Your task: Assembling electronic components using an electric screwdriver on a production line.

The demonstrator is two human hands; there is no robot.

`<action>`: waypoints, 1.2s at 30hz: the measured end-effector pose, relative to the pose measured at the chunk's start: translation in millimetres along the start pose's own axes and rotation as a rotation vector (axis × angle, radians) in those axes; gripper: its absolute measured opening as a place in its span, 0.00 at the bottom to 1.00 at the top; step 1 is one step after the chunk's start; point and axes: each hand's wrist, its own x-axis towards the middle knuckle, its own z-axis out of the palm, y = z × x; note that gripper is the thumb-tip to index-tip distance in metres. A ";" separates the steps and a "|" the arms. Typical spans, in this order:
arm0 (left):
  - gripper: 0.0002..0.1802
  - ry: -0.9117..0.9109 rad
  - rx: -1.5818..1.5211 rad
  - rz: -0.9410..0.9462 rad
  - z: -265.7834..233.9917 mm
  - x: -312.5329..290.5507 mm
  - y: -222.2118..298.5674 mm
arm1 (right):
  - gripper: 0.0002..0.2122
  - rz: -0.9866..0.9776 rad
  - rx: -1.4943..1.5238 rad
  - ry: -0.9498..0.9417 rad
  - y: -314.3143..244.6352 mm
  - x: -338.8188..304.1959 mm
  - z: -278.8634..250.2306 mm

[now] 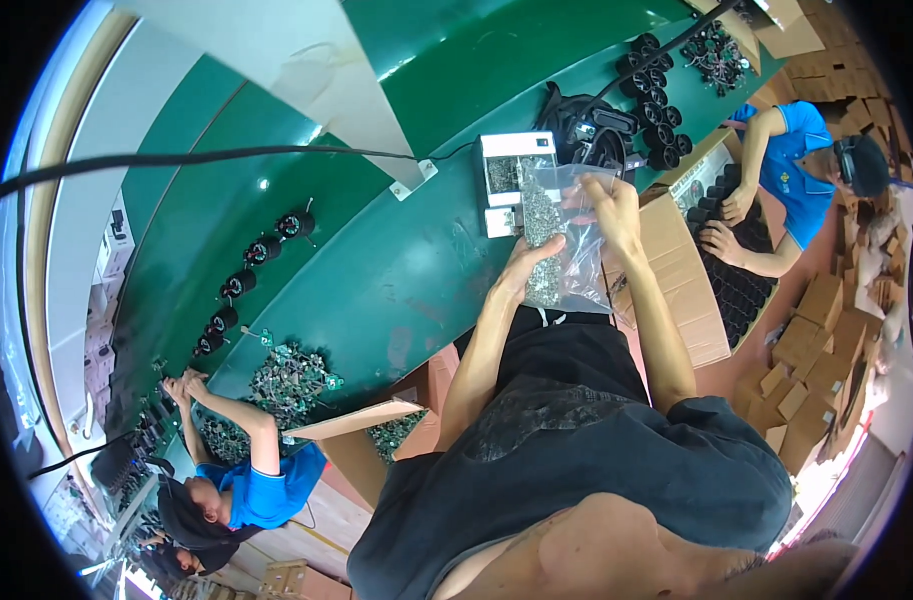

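A clear plastic bag (582, 262) full of small shiny metal parts, possibly screws, hangs between my hands in front of my lap. My left hand (527, 266) is closed on the bag's left side, thumb lying across the heap of metal parts (544, 225). With its fingers pinched, my right hand (612, 208) grips the bag's upper right part. The bag's upper end lies against a white box-shaped device (507, 180) on the green table, whose open tray holds similar small parts. Each part is too small to make out exactly.
Black cylindrical parts (660, 120) stand in rows beyond a dark bag (592, 125). An open carton (677, 280) is at my right, where a co-worker (792, 180) handles black parts. Another co-worker (267, 480) works at left near heaped circuit boards (295, 385). A black cable (227, 158) crosses overhead.
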 end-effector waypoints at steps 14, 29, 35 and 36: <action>0.25 -0.088 0.307 0.141 -27.5 21.9 6.4 | 0.12 0.023 0.268 -0.089 45.9 -8.1 -16.7; 0.26 -0.013 0.633 0.366 -0.8 5.5 45.9 | 0.11 -0.195 0.321 -0.143 47.3 -33.9 -35.5; 0.28 -0.004 0.706 0.476 30.9 -18.4 82.9 | 0.11 -0.281 0.422 -0.141 -4.0 -47.5 -49.3; 0.28 -0.003 0.719 0.531 37.7 -24.5 91.3 | 0.11 -0.330 0.414 -0.154 -13.6 -50.0 -51.1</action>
